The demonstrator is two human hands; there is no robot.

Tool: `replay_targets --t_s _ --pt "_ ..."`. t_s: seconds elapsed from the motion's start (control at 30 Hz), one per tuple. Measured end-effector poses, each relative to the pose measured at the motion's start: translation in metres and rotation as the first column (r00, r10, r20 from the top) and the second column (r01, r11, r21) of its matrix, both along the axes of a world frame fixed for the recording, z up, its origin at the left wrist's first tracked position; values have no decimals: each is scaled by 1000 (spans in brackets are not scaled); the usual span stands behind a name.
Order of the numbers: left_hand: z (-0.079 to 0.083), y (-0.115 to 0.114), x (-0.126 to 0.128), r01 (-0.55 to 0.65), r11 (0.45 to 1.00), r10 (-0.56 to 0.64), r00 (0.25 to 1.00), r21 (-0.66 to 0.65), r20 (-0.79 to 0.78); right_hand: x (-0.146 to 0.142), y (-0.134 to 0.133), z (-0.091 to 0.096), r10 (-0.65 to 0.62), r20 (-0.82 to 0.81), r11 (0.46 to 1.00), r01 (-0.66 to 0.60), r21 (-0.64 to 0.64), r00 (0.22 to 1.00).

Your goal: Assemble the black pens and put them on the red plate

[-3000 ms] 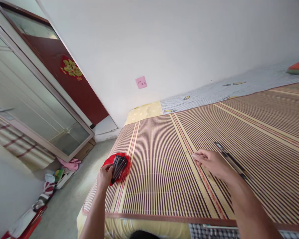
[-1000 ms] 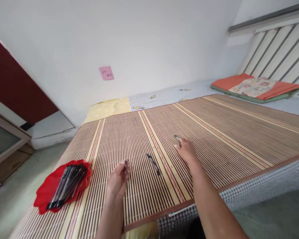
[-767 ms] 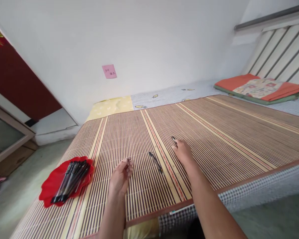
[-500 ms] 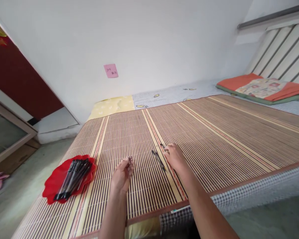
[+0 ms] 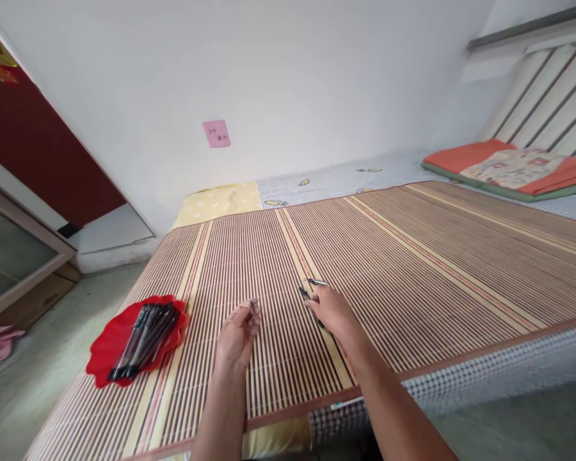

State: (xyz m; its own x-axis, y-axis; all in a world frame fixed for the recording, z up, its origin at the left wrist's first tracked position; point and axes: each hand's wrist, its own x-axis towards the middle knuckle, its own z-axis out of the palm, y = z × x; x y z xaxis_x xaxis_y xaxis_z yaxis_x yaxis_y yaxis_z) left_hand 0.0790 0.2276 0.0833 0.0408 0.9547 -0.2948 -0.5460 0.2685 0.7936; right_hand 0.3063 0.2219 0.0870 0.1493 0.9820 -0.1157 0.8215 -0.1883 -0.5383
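My right hand [image 5: 332, 312] is closed in a pinch on a short dark pen-like piece [image 5: 317, 282] that sticks out past the fingertips. It lies over a black pen [image 5: 302, 293] on the striped bamboo mat [image 5: 413, 256]; the pen's near end is hidden under the hand. My left hand [image 5: 237, 333] rests on the mat to the left of the pen, fingers curled together, and what is in them is hidden. Further left, a red plate [image 5: 100, 366] near the mat's edge holds several black pens [image 5: 144, 330].
The mat covers a bed whose front edge [image 5: 413, 378] runs close to me. An orange and green cushion [image 5: 509, 168] lies at the far right. A pink note [image 5: 216, 133] is stuck on the white wall. Bare floor [image 5: 29, 384] and a glass door frame lie to the left.
My left hand left the red plate and settled on the mat. My right hand slid left and toward me with the dark piece, ending over the black pen. The view swung right.
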Motion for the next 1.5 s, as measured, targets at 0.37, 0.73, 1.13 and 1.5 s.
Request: replay_targets --t_s 0.37,0.73,1.13,1.5 --pt "-3 -3 9 87 994 -72 976 65 -205 -20 1 -5 38 -127 999 -38 1 991" --pt "0 -25 50 336 942 -333 940 28 -74 -25 -5 13 108 -755 990 -141 21 647" --pt "-11 -23 51 217 973 -201 964 79 -175 -29 -4 10 190 -725 982 -136 133 663" --pt "3 -29 55 292 944 -279 955 153 -102 -15 -5 23 221 -832 972 -43 232 508"
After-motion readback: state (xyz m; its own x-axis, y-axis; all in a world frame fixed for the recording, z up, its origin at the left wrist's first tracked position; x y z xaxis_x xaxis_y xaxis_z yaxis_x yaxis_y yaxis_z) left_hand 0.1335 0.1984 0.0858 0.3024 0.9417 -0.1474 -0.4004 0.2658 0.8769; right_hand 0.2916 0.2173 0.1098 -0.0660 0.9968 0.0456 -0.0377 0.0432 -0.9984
